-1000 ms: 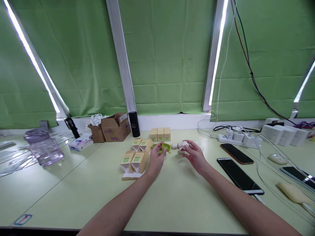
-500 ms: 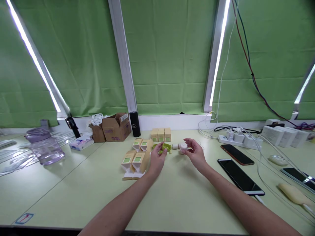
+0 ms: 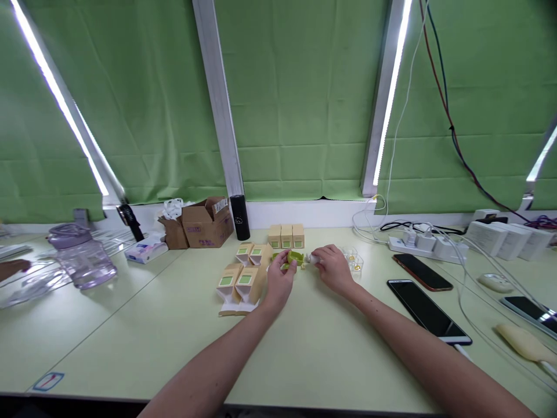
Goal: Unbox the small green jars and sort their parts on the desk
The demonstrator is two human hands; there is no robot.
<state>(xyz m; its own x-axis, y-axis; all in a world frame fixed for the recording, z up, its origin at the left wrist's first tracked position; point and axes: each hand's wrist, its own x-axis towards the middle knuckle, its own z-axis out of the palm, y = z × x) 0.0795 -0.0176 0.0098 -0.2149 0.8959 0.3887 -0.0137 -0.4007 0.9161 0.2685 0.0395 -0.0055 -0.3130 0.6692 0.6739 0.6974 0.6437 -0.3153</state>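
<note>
My left hand (image 3: 279, 283) is closed on a small yellow-green plastic piece (image 3: 296, 256), cupped in shape, just above the tabletop. To its right, my right hand (image 3: 334, 269) pinches a small white piece (image 3: 313, 258) close to the green one; a gap seems to remain between them. The fingers cover part of the white piece. Clear plastic pieces with gold-coloured bits (image 3: 355, 264) lie right beside my right hand. Left of my left hand, several kraft-coloured small boxes with green labels (image 3: 245, 280) stand grouped on the table, white flaps folded out at their front.
Three small kraft boxes (image 3: 286, 236) stand behind my hands. Phones (image 3: 429, 310) and cables lie at the right, near a power strip (image 3: 429, 249). A purple-tinted jug (image 3: 82, 258), a cardboard box (image 3: 206, 223) and a black cylinder (image 3: 239, 217) stand at the left. Another person's hand (image 3: 14, 268) shows at the far left edge.
My right hand has moved slightly left and turned over, bringing the white piece nearer the green one. The clear pieces beside it now show. Another person's hand has appeared at far left.
</note>
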